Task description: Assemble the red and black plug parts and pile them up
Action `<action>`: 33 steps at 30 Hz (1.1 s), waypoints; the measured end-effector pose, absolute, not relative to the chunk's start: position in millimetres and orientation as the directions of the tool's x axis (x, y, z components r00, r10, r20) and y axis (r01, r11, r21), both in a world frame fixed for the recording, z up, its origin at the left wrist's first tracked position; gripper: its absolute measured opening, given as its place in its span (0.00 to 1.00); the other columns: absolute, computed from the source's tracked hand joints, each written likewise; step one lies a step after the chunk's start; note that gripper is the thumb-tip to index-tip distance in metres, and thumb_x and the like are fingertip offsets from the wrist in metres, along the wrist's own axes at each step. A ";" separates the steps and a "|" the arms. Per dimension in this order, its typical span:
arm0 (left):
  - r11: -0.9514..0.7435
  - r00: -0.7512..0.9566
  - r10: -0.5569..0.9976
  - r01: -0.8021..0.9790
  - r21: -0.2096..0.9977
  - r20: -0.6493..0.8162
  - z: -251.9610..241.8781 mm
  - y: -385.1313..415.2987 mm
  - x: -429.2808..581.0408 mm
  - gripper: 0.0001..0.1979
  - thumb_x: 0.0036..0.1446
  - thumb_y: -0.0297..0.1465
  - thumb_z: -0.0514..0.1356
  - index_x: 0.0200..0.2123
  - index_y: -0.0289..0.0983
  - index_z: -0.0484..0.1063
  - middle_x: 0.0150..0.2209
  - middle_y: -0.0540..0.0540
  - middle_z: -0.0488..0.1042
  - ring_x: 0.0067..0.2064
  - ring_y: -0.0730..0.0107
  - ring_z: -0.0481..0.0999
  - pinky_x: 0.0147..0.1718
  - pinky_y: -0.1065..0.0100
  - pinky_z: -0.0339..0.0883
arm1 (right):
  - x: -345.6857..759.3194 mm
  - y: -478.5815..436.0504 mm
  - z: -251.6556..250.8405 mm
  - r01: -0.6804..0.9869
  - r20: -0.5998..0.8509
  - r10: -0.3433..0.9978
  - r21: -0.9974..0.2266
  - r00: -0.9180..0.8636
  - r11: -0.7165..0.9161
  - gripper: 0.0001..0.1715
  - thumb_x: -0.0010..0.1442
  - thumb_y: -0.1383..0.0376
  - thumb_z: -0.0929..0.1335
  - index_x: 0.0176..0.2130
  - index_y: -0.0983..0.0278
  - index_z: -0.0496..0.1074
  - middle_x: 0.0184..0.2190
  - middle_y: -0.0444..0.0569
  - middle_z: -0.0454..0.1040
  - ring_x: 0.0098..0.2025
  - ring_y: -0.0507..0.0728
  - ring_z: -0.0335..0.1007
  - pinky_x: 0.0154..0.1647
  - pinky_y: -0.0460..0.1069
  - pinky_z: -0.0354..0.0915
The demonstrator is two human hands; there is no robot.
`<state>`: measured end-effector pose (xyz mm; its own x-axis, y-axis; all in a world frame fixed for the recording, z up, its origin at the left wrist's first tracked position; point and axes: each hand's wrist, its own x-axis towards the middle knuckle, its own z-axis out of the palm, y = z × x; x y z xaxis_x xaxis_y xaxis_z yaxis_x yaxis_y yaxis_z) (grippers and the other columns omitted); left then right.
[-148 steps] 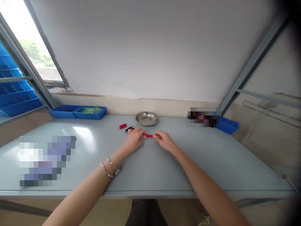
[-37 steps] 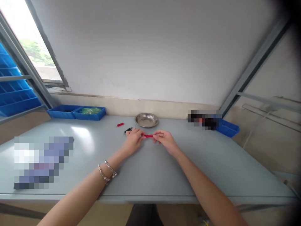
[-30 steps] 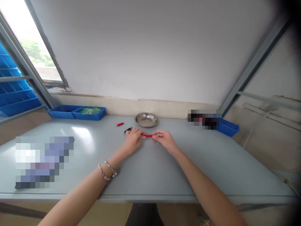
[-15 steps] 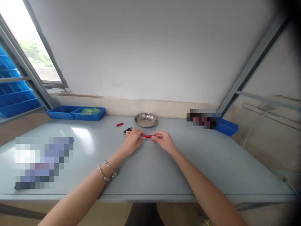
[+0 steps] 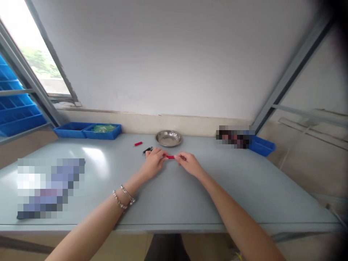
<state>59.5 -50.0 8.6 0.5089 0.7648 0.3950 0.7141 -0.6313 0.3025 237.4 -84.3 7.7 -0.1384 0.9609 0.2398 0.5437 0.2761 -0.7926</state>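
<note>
A short red rod (image 5: pixel 170 157) spans the gap between my two hands, just above or on the grey table. My left hand (image 5: pixel 155 161) pinches its left end with thumb and fingers. At the other end, my right hand (image 5: pixel 189 162) has its fingers closed round the tip. Beside the left fingers lie black rods (image 5: pixel 147 150), partly covered by that hand. Farther back on the table is another red rod (image 5: pixel 138 144) with thin pale ends. A round metal dish (image 5: pixel 168 138) stands beyond my hands.
Two blue bins (image 5: pixel 103 135) stand at the back left, the nearer one holding green and white packets. A blue bin (image 5: pixel 262 145) sits at the back right beside a blurred-out patch. Another pixelated item (image 5: pixel 54 188) lies at the left. Metal posts frame the table (image 5: pixel 174 203).
My right hand's fingers have shifted slightly at the rod's right end and curl in more. My left hand stays in place.
</note>
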 end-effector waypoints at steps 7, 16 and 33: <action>-0.652 0.525 0.748 0.694 0.305 0.405 8.9 -49.0 57.6 0.08 0.58 0.33 0.51 0.35 0.37 0.67 0.35 0.46 0.71 0.38 0.66 0.66 0.34 0.65 0.51 | 240.5 -84.1 7.2 0.524 0.209 0.955 -0.800 -0.212 0.291 0.17 0.57 0.56 0.58 0.23 0.63 0.61 0.19 0.42 0.63 0.23 0.50 0.58 0.26 0.44 0.55; -0.704 0.571 0.702 0.649 0.289 0.426 8.3 -47.8 55.9 0.09 0.58 0.34 0.51 0.35 0.37 0.67 0.34 0.47 0.71 0.38 0.66 0.65 0.34 0.65 0.50 | 242.4 -83.4 6.0 0.476 0.156 0.963 -0.844 -0.220 0.246 0.24 0.58 0.52 0.56 0.20 0.65 0.61 0.18 0.44 0.63 0.22 0.50 0.58 0.26 0.45 0.55; -0.671 0.536 0.729 0.683 0.290 0.426 8.5 -48.4 57.4 0.08 0.58 0.33 0.51 0.35 0.37 0.68 0.35 0.47 0.70 0.38 0.66 0.66 0.34 0.65 0.50 | 241.6 -86.4 8.5 0.559 0.226 0.953 -0.772 -0.203 0.302 0.20 0.57 0.54 0.57 0.24 0.64 0.63 0.19 0.42 0.60 0.22 0.49 0.54 0.25 0.44 0.52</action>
<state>57.4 -48.4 8.5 0.5356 0.7290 0.4262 0.6825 -0.6709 0.2899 241.6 -86.4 8.5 -0.2030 0.9527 0.2262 0.5593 0.3024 -0.7718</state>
